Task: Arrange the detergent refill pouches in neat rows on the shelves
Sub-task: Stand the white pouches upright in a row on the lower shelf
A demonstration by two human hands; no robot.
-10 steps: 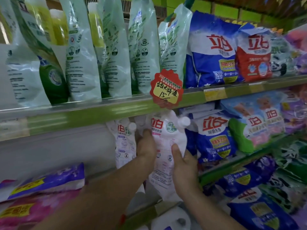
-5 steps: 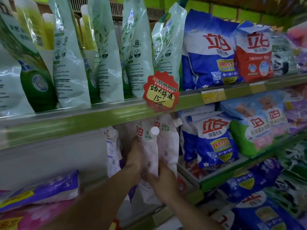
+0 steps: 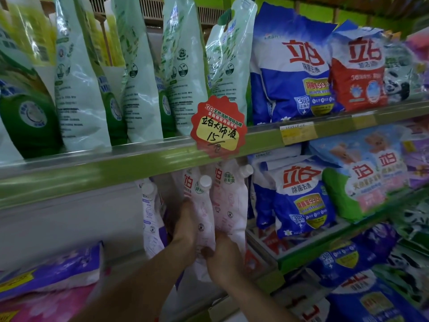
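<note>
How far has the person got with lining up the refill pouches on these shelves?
Done: the green pouches stand in a row on the upper shelf. In hand: left hand and right hand hold a pink pouch upright. Left: the purple pouches lie flat.

Head view, close before shelves (image 3: pixel 139 168)

Two bare forearms in shot, no sleeves showing. The left hand (image 3: pixel 185 226) and right hand (image 3: pixel 222 259) wear no gloves. No rings or watch visible.
</note>
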